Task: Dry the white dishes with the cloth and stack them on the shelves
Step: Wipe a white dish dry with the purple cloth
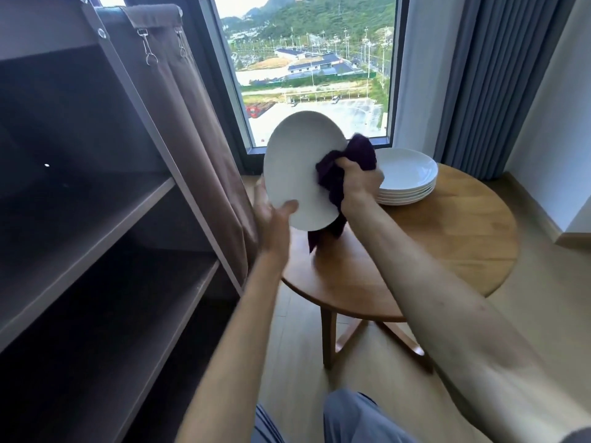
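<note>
A white plate (297,164) stands tilted on edge in the air above the round wooden table (447,244). My left hand (271,219) grips its lower left rim, thumb on the face. My right hand (359,180) is closed on a dark purple cloth (335,174), which presses against the plate's right side and hangs down below it. A stack of several white dishes (407,177) rests on the far part of the table, just behind my right hand. The dark brown shelves (96,225) stand at the left, and the boards I can see hold nothing.
A brown fabric cover (192,123) hangs rolled and clipped at the shelf unit's right side, close to the plate. A window (307,59) lies behind the table, grey curtains (495,75) at the right. My knees (351,420) show at the bottom over wooden floor.
</note>
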Motion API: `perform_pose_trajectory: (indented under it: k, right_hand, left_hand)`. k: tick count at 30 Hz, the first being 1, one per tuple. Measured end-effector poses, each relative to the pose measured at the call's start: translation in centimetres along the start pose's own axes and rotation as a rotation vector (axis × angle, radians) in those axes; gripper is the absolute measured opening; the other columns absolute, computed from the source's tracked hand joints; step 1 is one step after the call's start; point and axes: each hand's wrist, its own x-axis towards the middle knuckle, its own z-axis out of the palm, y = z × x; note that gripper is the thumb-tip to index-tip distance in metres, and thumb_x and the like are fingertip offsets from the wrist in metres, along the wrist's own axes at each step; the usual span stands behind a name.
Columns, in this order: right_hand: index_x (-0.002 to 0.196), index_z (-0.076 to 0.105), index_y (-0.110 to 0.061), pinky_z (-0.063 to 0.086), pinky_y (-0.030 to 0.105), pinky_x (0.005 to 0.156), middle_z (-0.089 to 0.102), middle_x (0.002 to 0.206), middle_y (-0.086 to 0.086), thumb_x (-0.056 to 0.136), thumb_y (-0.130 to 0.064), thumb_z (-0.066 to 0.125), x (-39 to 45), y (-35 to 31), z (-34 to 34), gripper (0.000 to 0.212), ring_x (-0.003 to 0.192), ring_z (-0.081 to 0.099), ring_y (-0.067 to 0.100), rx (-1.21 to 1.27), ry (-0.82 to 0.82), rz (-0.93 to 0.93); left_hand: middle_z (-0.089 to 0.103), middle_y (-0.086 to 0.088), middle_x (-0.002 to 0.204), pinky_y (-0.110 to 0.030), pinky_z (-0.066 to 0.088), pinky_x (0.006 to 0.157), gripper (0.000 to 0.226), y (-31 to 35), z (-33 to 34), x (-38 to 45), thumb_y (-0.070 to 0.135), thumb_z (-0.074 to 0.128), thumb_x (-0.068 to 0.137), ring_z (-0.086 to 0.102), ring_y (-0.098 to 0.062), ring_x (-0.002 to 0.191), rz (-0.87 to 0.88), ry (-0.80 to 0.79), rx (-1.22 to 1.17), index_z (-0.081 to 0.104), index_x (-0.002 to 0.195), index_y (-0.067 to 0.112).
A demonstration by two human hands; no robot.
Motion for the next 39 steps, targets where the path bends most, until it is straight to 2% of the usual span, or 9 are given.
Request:
perform_pose_trajectory:
  k: [3,7,11,16,20,26,32,35,39]
  right_hand:
    - [0.089,0.063,-0.017,0.057,0.032,0.065,0.069,0.083,0.0,0.07,-0.013,0.082,-2.1,2.2,0.0,0.027,0.077,0.069,0.021,0.22,0.12,0.259]
    - [0.084,0.064,-0.018,0.05,0.024,0.051,0.069,0.075,-0.002,0.073,-0.016,0.081,-4.2,3.9,-0.2,0.021,0.063,0.066,0.016,0.368,0.158,0.365]
    - [0.118,0.065,-0.01,0.054,0.022,0.067,0.072,0.11,0.007,0.086,-0.029,0.075,-6.6,6.8,-0.4,0.038,0.084,0.071,0.009,0.364,-0.005,0.371]
    - [0.103,0.066,-0.012,0.061,0.044,0.082,0.074,0.101,0.01,0.07,-0.017,0.085,-5.4,5.8,-1.0,0.038,0.093,0.072,0.03,0.353,0.061,0.422]
    - [0.097,0.067,-0.021,0.058,0.03,0.066,0.077,0.091,0.001,0.067,-0.012,0.087,-3.4,5.8,-2.9,0.037,0.084,0.073,0.02,0.323,0.01,0.316]
    - [0.097,0.069,-0.013,0.055,0.026,0.05,0.075,0.08,0.003,0.065,-0.006,0.086,-1.4,4.7,-3.0,0.037,0.06,0.071,0.017,0.334,0.071,0.326]
    - [0.093,0.061,-0.027,0.056,0.034,0.071,0.07,0.093,-0.001,0.066,-0.011,0.084,0.2,0.7,-2.3,0.039,0.084,0.068,0.021,0.003,0.066,0.041]
    - [0.099,0.059,-0.022,0.051,0.031,0.073,0.066,0.087,-0.006,0.065,-0.019,0.083,0.1,-0.8,-2.3,0.042,0.084,0.066,0.023,-0.325,0.03,-0.161]
    - [0.104,0.062,-0.016,0.051,0.031,0.074,0.065,0.089,-0.004,0.064,-0.02,0.086,1.1,-2.4,-4.1,0.047,0.084,0.062,0.019,-0.62,-0.116,-0.275]
  left_hand:
    - [0.061,0.009,0.123,-0.011,0.054,0.075,0.059,-1.6,2.8,-2.0,0.012,0.066,0.083,0.063,-0.015,0.112,0.051,0.174,0.106,0.049,0.136,0.032]
    - [0.058,0.019,0.115,-0.021,0.06,0.076,0.04,-1.4,3.6,-1.0,0.006,0.052,0.099,0.063,-0.005,0.108,0.178,0.321,0.148,0.052,0.136,0.02]
    - [0.059,0.014,0.11,-0.041,0.064,0.082,0.03,-0.1,4.9,-1.4,0.018,0.053,0.103,0.06,-0.002,0.099,0.299,0.34,0.4,0.057,0.133,0.019]
    - [0.074,-0.008,0.1,-0.021,0.055,0.065,0.028,2.8,2.0,0.2,0.014,0.064,0.097,0.063,-0.012,0.082,0.657,0.062,0.889,0.064,0.126,0.014]
    - [0.073,-0.007,0.086,-0.016,0.044,0.055,0.024,5.0,1.4,2.2,0.01,0.063,0.091,0.069,-0.027,0.073,0.658,-0.121,1.159,0.066,0.114,0.016]
    - [0.072,0.016,0.088,-0.039,0.063,0.07,0.035,3.4,1.8,1.1,0.027,0.068,0.087,0.069,-0.008,0.084,0.253,-0.007,0.608,0.068,0.122,0.03]
    - [0.068,0.004,0.118,-0.018,0.058,0.07,0.049,-2.7,2.9,-0.6,0.015,0.068,0.091,0.067,-0.018,0.108,-0.045,0.275,-0.077,0.055,0.136,0.027]
    - [0.062,-0.001,0.131,-0.027,0.054,0.087,0.056,-4.6,3.5,0.2,0.006,0.06,0.098,0.063,-0.022,0.112,-0.159,0.428,-0.15,0.045,0.15,0.021]
    - [0.072,0.001,0.1,-0.03,0.057,0.076,0.029,-5.1,2.6,2.1,-0.001,0.061,0.093,0.068,-0.023,0.09,-0.123,0.38,-0.043,0.065,0.116,0.017]
